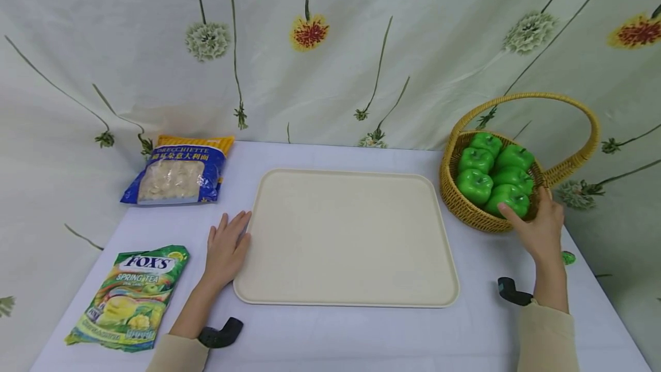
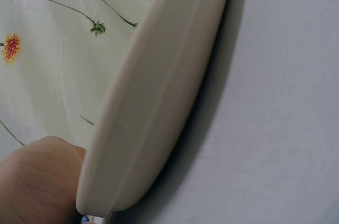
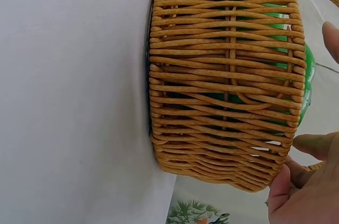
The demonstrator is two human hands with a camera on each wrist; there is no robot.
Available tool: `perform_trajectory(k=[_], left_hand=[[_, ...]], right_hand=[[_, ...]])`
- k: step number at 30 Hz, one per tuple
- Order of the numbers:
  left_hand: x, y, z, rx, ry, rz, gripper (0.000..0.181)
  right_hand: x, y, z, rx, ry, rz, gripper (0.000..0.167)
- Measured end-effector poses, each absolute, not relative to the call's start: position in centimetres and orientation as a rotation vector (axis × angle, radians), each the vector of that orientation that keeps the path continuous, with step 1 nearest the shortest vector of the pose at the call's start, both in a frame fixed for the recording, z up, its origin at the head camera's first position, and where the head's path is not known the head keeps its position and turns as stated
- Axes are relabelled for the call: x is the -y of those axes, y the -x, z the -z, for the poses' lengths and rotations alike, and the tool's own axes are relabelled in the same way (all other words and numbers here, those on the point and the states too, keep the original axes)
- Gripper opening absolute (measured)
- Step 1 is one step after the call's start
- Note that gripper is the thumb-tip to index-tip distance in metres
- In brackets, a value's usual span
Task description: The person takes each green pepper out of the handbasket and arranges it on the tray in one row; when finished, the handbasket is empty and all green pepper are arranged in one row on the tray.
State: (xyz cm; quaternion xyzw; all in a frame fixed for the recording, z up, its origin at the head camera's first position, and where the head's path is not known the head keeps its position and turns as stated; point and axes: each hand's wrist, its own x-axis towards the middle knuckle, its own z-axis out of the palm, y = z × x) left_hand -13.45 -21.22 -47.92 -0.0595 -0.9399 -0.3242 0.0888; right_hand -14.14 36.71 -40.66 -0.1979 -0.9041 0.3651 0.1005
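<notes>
A shallow cream tray (image 1: 346,240) lies on the white-covered table. My left hand (image 1: 227,248) rests at its left edge, fingers extended, the fingertips at the rim. Part of that hand (image 2: 39,181) shows beside the tray's side wall (image 2: 153,91) in the left wrist view. At the back right stands a wicker basket (image 1: 475,220) holding several glossy green bell peppers (image 1: 475,186). My right hand (image 1: 542,225) is at the basket's near right rim, by the handle's base. Its thumb (image 3: 332,41) is spread apart over the peppers, while a finger (image 3: 312,144) touches the rim.
A blue and yellow pasta bag (image 1: 175,171) lies at the back left. Nearer on the left is a green FOX'S candy bag (image 1: 129,297). A small green object (image 1: 568,258) shows partly behind my right wrist. The tall basket handle (image 1: 527,96) arches toward the floral backdrop.
</notes>
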Motion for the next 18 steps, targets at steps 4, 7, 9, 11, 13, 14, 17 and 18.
perform_trajectory(k=[4, 7, 9, 11, 13, 14, 17, 18], left_hand=[[21.22, 13.53, 48.02, 2.794, 0.179, 0.961, 0.046], [21.23, 13.56, 48.07, 2.795, 0.178, 0.960, 0.046], [21.23, 13.55, 48.10, 2.792, 0.179, 0.959, 0.046], [21.23, 13.53, 48.11, 2.785, 0.182, 0.957, 0.046], [21.23, 13.51, 48.12, 2.775, 0.182, 0.958, 0.046], [21.22, 13.51, 48.11, 2.771, 0.184, 0.957, 0.046], [21.19, 13.50, 48.05, 2.767, 0.188, 0.952, 0.045], [21.16, 13.50, 48.01, 2.767, 0.187, 0.955, 0.045]], right_hand=[[-36.76, 14.22, 40.90, 2.679, 0.579, -1.043, 0.098], [-36.65, 14.20, 40.94, 2.677, 0.580, -1.031, 0.096], [-36.55, 14.20, 40.92, 2.676, 0.580, -1.027, 0.094], [-36.44, 14.23, 40.89, 2.678, 0.575, -1.017, 0.093], [-36.40, 14.29, 40.92, 2.688, 0.559, -0.988, 0.091], [-36.40, 14.32, 40.93, 2.694, 0.551, -0.971, 0.090], [-36.45, 14.40, 41.04, 2.711, 0.534, -0.926, 0.089], [-36.46, 14.42, 41.06, 2.713, 0.535, -0.921, 0.088]])
